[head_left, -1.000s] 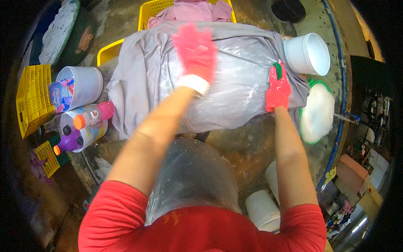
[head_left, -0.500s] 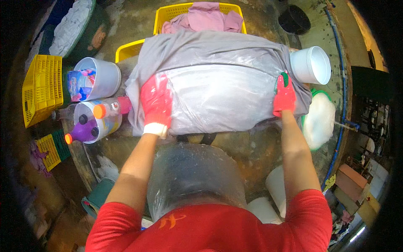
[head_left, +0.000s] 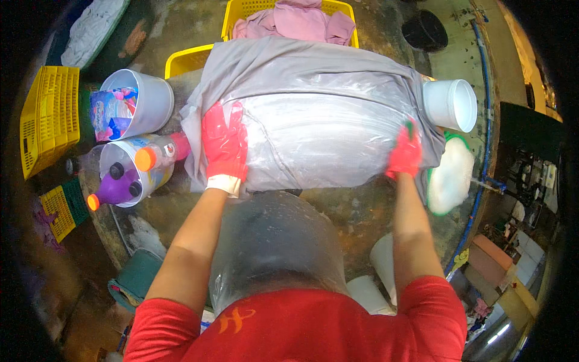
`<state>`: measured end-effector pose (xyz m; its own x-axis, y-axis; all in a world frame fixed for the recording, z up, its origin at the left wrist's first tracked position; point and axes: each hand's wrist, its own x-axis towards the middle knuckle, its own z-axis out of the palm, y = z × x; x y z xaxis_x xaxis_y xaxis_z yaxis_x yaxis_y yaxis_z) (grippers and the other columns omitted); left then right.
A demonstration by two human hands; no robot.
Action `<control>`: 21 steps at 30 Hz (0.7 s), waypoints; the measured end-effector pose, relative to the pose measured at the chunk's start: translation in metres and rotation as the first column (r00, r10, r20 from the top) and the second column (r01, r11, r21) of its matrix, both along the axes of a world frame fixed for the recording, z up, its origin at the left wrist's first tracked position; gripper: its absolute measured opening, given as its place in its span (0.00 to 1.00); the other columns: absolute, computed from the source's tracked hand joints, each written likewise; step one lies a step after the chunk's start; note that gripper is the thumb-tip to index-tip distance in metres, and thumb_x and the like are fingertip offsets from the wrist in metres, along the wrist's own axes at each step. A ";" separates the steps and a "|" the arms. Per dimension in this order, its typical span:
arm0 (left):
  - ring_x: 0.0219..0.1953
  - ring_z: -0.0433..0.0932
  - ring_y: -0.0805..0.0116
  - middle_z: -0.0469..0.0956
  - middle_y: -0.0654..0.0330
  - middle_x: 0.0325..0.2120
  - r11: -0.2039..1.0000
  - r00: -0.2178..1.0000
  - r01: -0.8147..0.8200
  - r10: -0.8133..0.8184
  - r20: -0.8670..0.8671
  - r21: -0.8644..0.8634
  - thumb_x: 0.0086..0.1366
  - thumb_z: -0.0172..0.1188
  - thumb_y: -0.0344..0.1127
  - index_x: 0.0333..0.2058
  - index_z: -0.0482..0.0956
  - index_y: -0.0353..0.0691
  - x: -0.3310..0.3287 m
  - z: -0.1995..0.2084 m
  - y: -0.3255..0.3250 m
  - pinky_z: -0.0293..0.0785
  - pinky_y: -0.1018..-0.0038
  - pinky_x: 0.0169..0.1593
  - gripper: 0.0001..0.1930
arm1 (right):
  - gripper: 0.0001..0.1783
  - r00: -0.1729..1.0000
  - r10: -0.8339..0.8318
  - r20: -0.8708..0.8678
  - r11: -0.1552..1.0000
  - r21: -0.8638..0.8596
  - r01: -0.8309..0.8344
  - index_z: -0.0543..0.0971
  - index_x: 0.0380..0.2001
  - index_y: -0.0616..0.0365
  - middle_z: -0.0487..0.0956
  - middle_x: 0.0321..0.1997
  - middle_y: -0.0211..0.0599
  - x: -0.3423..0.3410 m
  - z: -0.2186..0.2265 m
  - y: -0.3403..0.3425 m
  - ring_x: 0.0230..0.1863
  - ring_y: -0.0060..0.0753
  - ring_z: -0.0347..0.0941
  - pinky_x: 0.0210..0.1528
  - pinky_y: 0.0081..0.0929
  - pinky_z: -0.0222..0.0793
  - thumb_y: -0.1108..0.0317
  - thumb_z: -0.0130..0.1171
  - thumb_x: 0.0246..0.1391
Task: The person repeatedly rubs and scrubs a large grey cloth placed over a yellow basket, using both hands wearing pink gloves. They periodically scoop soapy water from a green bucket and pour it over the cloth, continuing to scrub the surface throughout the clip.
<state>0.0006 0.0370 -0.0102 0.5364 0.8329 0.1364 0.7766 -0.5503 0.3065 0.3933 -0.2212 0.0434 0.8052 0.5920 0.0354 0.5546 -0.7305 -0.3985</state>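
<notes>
A wet grey cloth (head_left: pixel 313 136) is spread over a wide raised support, with whitish suds along its front. My left hand (head_left: pixel 225 137), in a red glove with a pale cuff, lies flat on the cloth's left part, fingers apart. At its right part is my right hand (head_left: pixel 405 151), also red-gloved and smeared by motion. Its fingers are closed round a small green object (head_left: pixel 410 128), mostly hidden by the glove; its kind does not show. A clear plastic apron (head_left: pixel 277 241) covers my front, near the cloth's close edge.
Left of the cloth stand a white bucket (head_left: pixel 154 102) with a detergent packet and another bucket (head_left: pixel 154 181) holding bottles. Pink cloth fills a yellow basket (head_left: pixel 356 30) beyond. At right are a white tub (head_left: pixel 449 99), a green-rimmed basin (head_left: pixel 449 175) of suds and a blue pipe (head_left: pixel 479 205).
My right hand has shifted toward me along the cloth with the green object in it. My left hand stays flat in about the same place. The whole view has shifted slightly.
</notes>
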 end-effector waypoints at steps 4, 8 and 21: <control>0.75 0.62 0.38 0.64 0.41 0.74 0.998 0.998 0.065 -0.065 -0.020 -0.017 0.72 0.59 0.37 0.70 0.75 0.51 0.007 0.016 0.002 0.57 0.51 0.79 0.28 | 0.33 0.995 0.092 0.031 0.996 -0.004 -0.092 0.66 0.78 0.42 0.83 0.61 0.47 -0.058 -0.018 0.055 0.55 0.53 0.83 0.58 0.51 0.76 0.62 0.52 0.73; 0.74 0.63 0.39 0.65 0.43 0.73 0.996 0.983 0.042 -0.027 -0.183 0.076 0.71 0.60 0.38 0.71 0.75 0.51 -0.005 -0.015 0.012 0.59 0.52 0.78 0.29 | 0.35 0.719 0.627 -0.299 0.738 -0.067 -0.671 0.64 0.79 0.42 0.87 0.53 0.47 -0.245 -0.062 0.202 0.49 0.57 0.84 0.54 0.58 0.76 0.62 0.53 0.70; 0.78 0.61 0.55 0.61 0.52 0.77 0.997 0.999 0.001 0.002 0.045 -0.081 0.75 0.53 0.26 0.78 0.58 0.42 -0.002 -0.007 0.003 0.59 0.59 0.78 0.35 | 0.31 0.955 0.297 0.017 0.953 0.051 -0.297 0.67 0.77 0.52 0.78 0.70 0.51 -0.133 -0.022 0.133 0.62 0.54 0.80 0.64 0.48 0.75 0.60 0.51 0.74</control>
<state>-0.0015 0.0397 -0.0172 0.5307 0.8425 0.0925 0.7612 -0.5218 0.3851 0.2608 -0.0879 0.0215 0.5929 0.8014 0.0795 0.7472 -0.5106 -0.4254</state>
